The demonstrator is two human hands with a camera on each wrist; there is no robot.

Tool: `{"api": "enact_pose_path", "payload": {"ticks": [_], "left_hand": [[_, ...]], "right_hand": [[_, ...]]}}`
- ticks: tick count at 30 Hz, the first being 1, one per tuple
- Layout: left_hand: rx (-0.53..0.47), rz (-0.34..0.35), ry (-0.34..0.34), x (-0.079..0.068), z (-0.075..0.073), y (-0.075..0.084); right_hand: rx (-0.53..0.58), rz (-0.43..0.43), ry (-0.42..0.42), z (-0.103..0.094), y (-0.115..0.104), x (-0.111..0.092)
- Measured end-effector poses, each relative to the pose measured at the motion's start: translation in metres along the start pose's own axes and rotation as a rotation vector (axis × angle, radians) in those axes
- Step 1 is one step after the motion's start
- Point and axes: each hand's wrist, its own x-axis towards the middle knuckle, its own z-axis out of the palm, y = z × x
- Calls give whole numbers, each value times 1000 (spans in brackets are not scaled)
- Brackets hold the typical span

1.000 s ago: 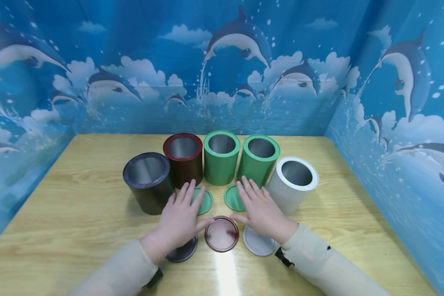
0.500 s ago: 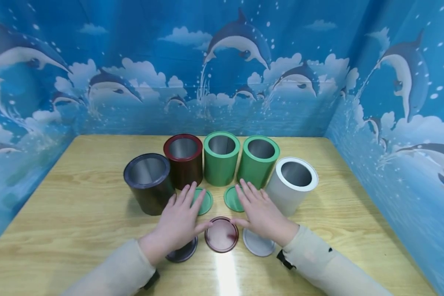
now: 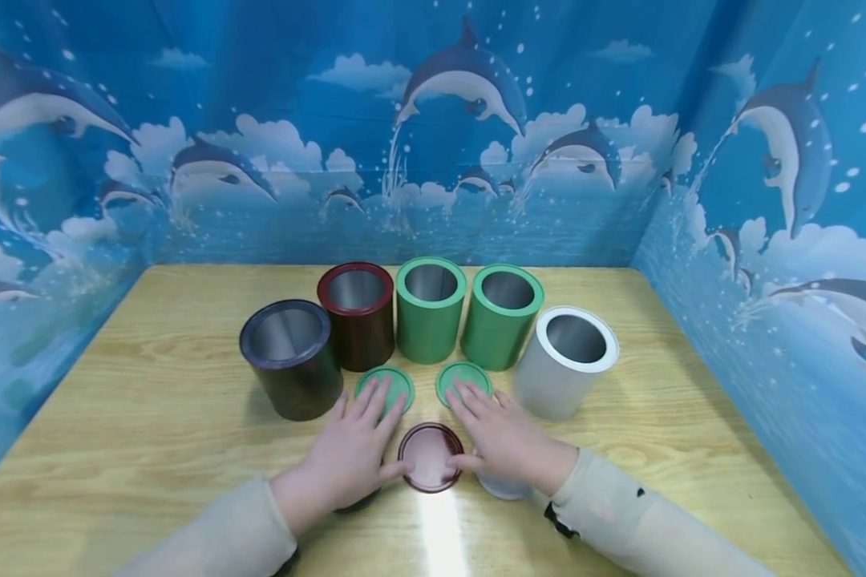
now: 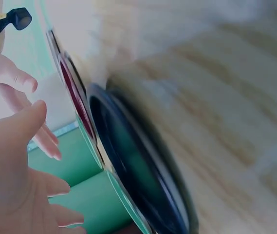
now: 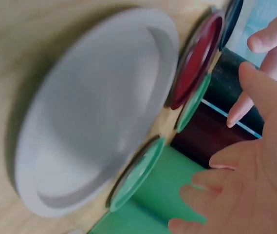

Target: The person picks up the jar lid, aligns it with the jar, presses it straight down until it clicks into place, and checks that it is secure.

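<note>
My left hand, fingers spread and straight, hovers over a dark lid, which it mostly hides in the head view. Its fingertips overlap the left green lid. Likewise spread, my right hand is above a light grey lid and overlaps the right green lid. Between the two thumbs lies a dark red lid, flat on the table. Both wrist views show the palms apart from the lids, holding nothing.
Behind the lids several lidless cylindrical cans stand upright in an arc: black, dark red, green, another green and white. The wooden table meets a dolphin-print curtain at the back and right.
Both hands have drawn slightly back toward the person, uncovering more of the green lids and covering more of the dark and grey ones. Cans and lids have stayed put.
</note>
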Motion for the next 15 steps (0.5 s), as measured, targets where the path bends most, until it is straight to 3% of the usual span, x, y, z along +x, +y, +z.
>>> {"api": "enact_pose_path", "payload": {"ticks": [6, 15], "left_hand": [[-25, 67, -38, 1, 2, 7], [24, 136, -93, 1, 6, 16]], "right_hand": [[-9, -72, -74, 7, -6, -1], [-77, -144, -52, 16, -10, -1]]}}
